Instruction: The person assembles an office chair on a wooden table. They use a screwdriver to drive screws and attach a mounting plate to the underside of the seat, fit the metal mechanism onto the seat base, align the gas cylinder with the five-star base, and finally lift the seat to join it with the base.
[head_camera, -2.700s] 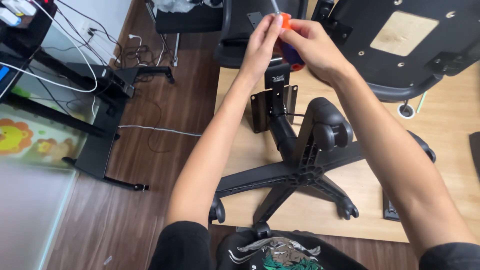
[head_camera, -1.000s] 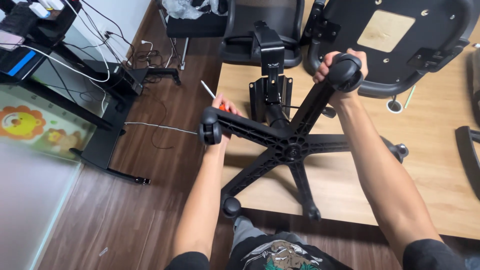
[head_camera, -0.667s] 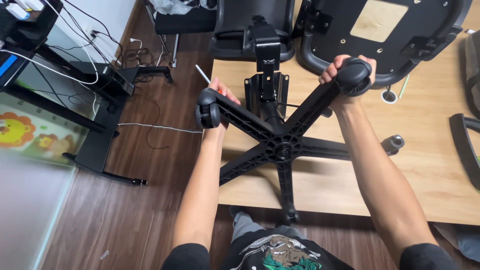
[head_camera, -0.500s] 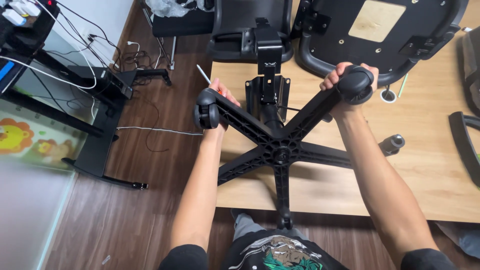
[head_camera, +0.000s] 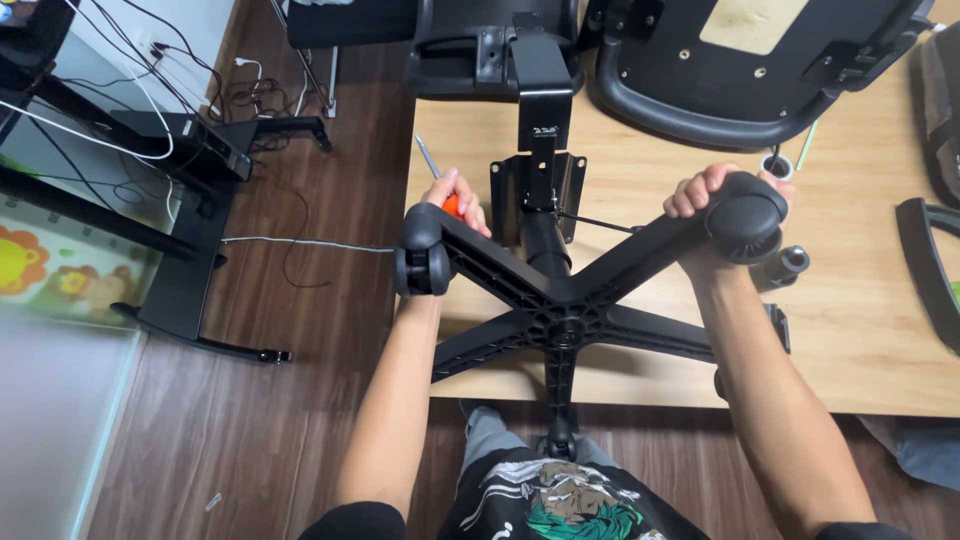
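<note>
the black five-armed chair base (head_camera: 565, 315) is held above the near edge of the wooden tabletop (head_camera: 860, 330), its underside facing up toward the camera. its gas cylinder (head_camera: 540, 235) runs from the hub away toward the far edge, so the long axis points at the black mounting plate (head_camera: 537, 190) beyond it. two arms spread left and right toward the hands, each ending in a caster (head_camera: 422, 262); a third arm points back at the person's lap.

the left hand (head_camera: 455, 205) is curled around the left arm just behind its caster — and the same fingers also pinch a screwdriver with an orange handle (head_camera: 448, 200), its shaft angled up toward the far-left corner. the right hand (head_camera: 705, 195) is wrapped tight over the right arm beside its caster (head_camera: 745, 215).

at the far edge lie an upside-down seat pan (head_camera: 750, 60) and a black backrest piece (head_camera: 480, 50); an armrest (head_camera: 935, 270) lies by the right edge. off the left edge, cables and a black stand (head_camera: 190, 250) sit on the dark wood floor (head_camera: 250, 430).
</note>
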